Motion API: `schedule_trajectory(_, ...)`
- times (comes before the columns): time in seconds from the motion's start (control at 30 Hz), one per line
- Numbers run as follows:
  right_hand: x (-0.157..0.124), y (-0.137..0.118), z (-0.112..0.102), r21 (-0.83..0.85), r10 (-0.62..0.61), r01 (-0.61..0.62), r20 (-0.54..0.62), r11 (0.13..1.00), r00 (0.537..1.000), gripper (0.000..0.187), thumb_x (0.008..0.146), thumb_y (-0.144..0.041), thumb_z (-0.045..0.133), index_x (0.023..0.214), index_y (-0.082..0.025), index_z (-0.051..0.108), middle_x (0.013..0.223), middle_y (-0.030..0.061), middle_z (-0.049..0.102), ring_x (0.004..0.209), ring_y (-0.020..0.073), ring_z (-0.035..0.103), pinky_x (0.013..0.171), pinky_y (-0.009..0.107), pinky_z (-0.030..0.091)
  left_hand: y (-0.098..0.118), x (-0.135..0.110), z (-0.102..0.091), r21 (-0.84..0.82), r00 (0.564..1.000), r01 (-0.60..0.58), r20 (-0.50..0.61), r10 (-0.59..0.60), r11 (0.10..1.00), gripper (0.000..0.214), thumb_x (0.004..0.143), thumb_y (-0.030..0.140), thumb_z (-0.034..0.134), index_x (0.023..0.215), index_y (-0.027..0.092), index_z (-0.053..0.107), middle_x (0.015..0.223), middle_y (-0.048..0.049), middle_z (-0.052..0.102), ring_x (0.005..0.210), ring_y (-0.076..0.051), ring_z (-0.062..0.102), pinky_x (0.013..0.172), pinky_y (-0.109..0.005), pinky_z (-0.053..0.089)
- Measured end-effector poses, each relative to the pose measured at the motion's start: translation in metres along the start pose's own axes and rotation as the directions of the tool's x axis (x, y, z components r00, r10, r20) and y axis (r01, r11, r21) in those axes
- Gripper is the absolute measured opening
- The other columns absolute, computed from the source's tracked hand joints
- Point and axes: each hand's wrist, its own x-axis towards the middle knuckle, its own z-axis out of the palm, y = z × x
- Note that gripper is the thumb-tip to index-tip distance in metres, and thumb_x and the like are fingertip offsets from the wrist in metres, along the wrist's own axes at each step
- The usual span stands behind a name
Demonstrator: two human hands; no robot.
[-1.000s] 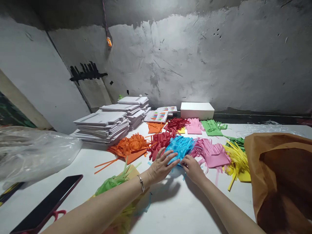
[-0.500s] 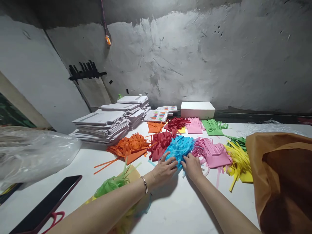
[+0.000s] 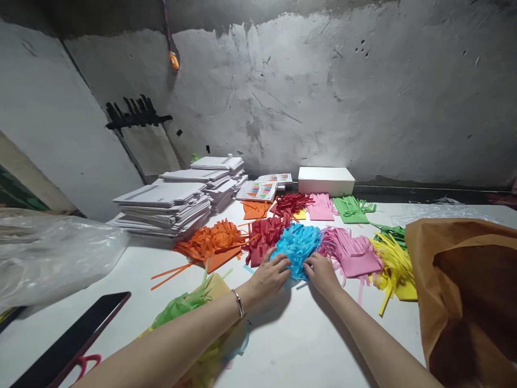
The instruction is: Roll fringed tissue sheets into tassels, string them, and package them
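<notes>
A pile of blue fringed paper (image 3: 299,242) lies on the white table (image 3: 291,345) between a red pile (image 3: 264,237) and a pink pile (image 3: 351,253). My left hand (image 3: 269,277) presses on the blue pile's near left edge with fingers curled over it. My right hand (image 3: 321,274) grips the same pile's near right edge, fingers bent onto the paper. A bracelet sits on my left wrist.
Orange (image 3: 212,242), yellow (image 3: 396,264) and green (image 3: 351,209) fringed paper lie around. White booklet stacks (image 3: 165,207) stand at left, a white box (image 3: 326,180) by the wall. A brown bag (image 3: 464,291) is at right, a phone (image 3: 68,342) and a plastic bag (image 3: 52,253) at left.
Both hands have closed in on the blue pile's near edge and pushed it slightly away. The left fingers went from spread to curled.
</notes>
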Motion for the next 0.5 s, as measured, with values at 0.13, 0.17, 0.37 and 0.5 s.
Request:
schedule_trajectory(0.13,-0.007,0.018,-0.016,0.013,-0.014,0.014,-0.015,1.0,1.0,0.019,0.098,-0.034,0.061,0.1,-0.016,0.066,0.104,0.0037,0.068,0.098,0.0187,0.066,0.09,0.041,0.053,-0.003,0.004,-0.003,0.003,1.0,-0.003,0.011,0.003,1.0,0.008,0.093,0.015,0.058,0.093,0.021,0.064,0.111,-0.0031,0.067,0.114,-0.021,0.055,0.121,-0.053,0.016)
schedule_trajectory(0.17,-0.008,0.02,-0.019,0.01,-0.019,0.019,-0.013,1.0,1.0,0.018,0.097,-0.033,0.062,0.098,-0.016,0.066,0.102,0.0032,0.068,0.096,0.0185,0.065,0.09,0.041,0.053,-0.004,0.006,-0.005,0.005,1.0,-0.011,0.018,0.011,1.0,0.009,0.092,0.015,0.059,0.094,0.021,0.064,0.113,-0.0031,0.067,0.116,-0.021,0.054,0.121,-0.052,0.016)
schedule_trajectory(0.37,-0.056,-0.004,-0.059,-0.015,-0.119,0.118,-0.023,0.993,0.993,0.015,0.09,-0.014,0.06,0.099,-0.019,0.071,0.097,0.0083,0.07,0.094,0.0232,0.063,0.084,0.039,0.048,0.001,0.032,-0.013,-0.02,0.995,-0.096,0.029,0.096,0.995,0.014,0.084,0.012,0.062,0.091,0.023,0.065,0.11,-0.0026,0.068,0.114,-0.022,0.057,0.122,-0.048,0.015)
schedule_trajectory(0.5,-0.15,-0.002,-0.127,-0.075,-0.204,0.195,-0.127,0.978,0.971,0.029,0.096,-0.019,0.05,0.117,-0.027,0.068,0.092,0.0065,0.072,0.085,0.022,0.063,0.077,0.036,0.048,0.005,0.035,-0.006,-0.081,0.983,-0.156,-0.107,0.147,0.984,0.023,0.072,0.007,0.059,0.086,0.022,0.069,0.103,-0.0071,0.073,0.108,-0.028,0.061,0.12,-0.057,0.016)
